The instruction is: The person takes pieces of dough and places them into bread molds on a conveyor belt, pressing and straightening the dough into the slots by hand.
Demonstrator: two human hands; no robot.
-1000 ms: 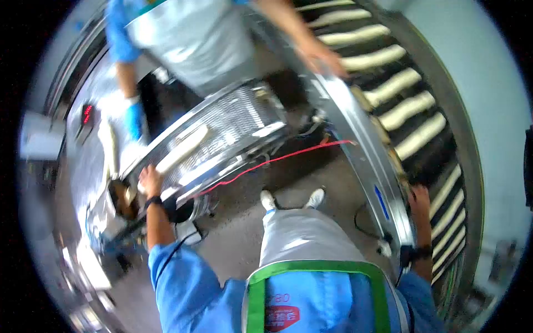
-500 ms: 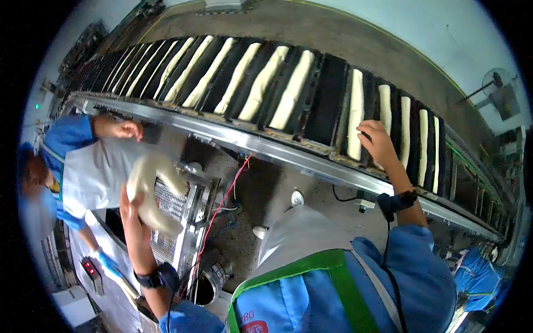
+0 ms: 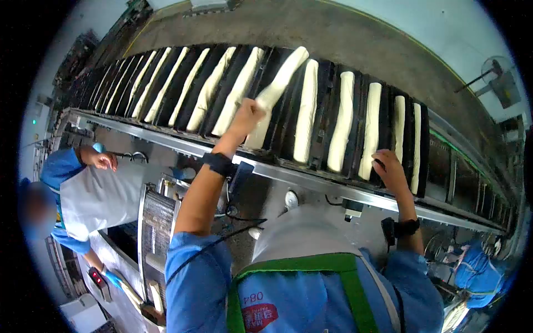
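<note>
One metal rail fronts dark trays; one co-worker nearby; shirt reads "084"; left hand grasps dough strip; right hand: grip unclear.

Above the conveyor, the left hand grips a slanting dough strip. Also over the conveyor, the right hand hangs loosely curved at another strip's near end. Beside the conveyor's near rail stands an aproned co-worker.
</note>
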